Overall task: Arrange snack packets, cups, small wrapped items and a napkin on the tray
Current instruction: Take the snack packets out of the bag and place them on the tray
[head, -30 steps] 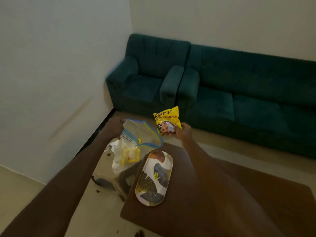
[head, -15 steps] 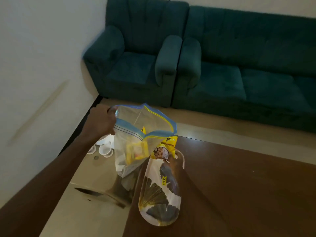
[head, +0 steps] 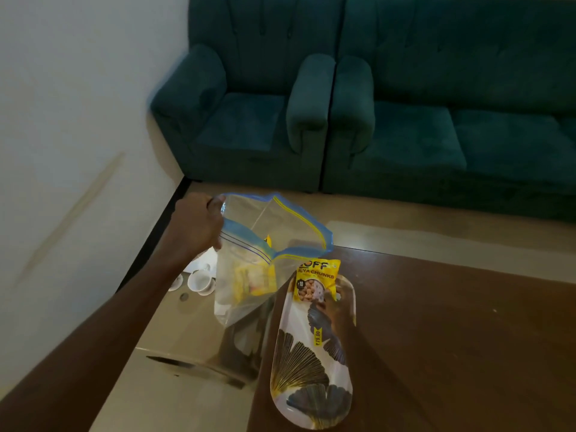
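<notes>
My left hand (head: 196, 224) grips the rim of a clear zip bag (head: 249, 260) with a blue and yellow seal, held open in the air left of the table. More yellow packets (head: 255, 279) show through its side. My right hand (head: 332, 307) holds a yellow soya chunks packet (head: 316, 282) by its lower edge, resting it on the far end of the long oval tray (head: 311, 369). The tray is white with dark and gold leaf prints and lies on the brown table (head: 452, 338) near its left edge.
Small white cups (head: 199, 280) sit on the floor below the bag, near the wall. A dark green armchair (head: 249, 120) and sofa (head: 452, 120) stand beyond the table. A price sticker (head: 318, 336) is on the tray.
My right hand brought the yellow packet down from the air beside the bag onto the tray's far end. My left hand kept the bag open. The view tilted downward.
</notes>
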